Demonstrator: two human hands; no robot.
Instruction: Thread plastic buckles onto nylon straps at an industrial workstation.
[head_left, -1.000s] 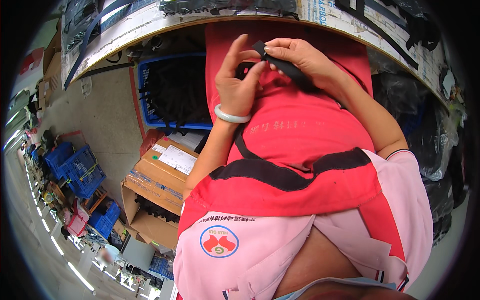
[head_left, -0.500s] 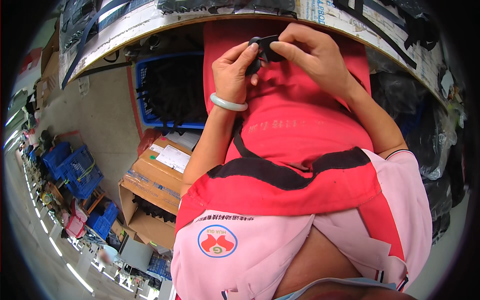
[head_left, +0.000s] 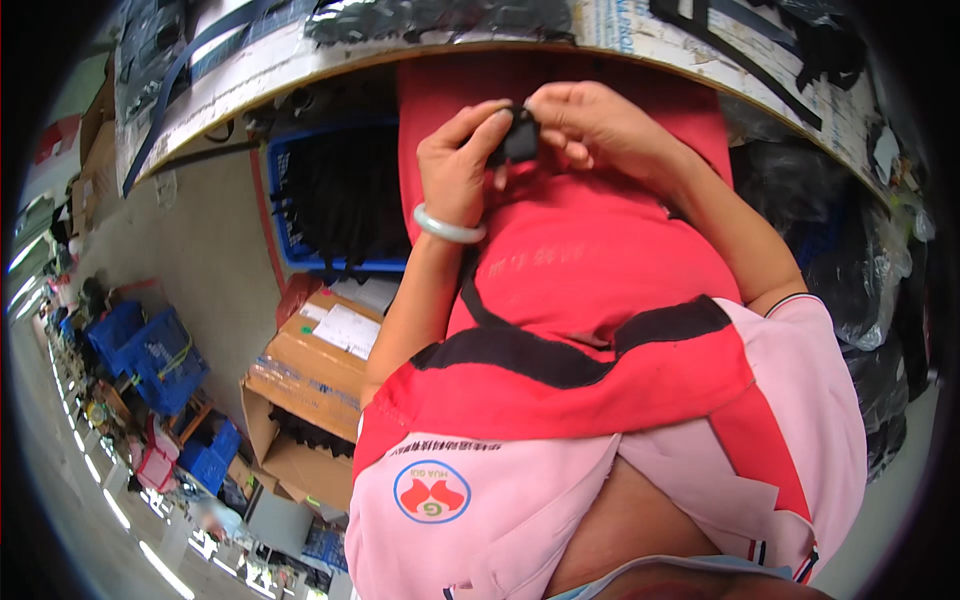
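Both hands meet in front of the red apron [head_left: 570,230], just below the table edge. A small black piece [head_left: 521,142], like a short folded strap or band, sits between them; its exact kind is hard to make out. My left hand [head_left: 455,165], with a pale bangle at the wrist, pinches its left side between thumb and fingers. At its upper right, my right hand [head_left: 605,122] holds the top with thumb and forefinger, its other fingers curled. The fingers cover part of the piece.
Above the hands runs the worktable [head_left: 225,105], bearing plastic-wrapped black goods and straps. A blue crate [head_left: 285,215] of black strips stands at the left, near an open cardboard box [head_left: 320,385]. Dark plastic bags [head_left: 850,260] fill the right side. More blue crates [head_left: 160,350] stand farther left.
My right hand has come left and slightly lower, closer to my left hand. The black piece, stretched out sideways before, now hangs downward between the fingers.
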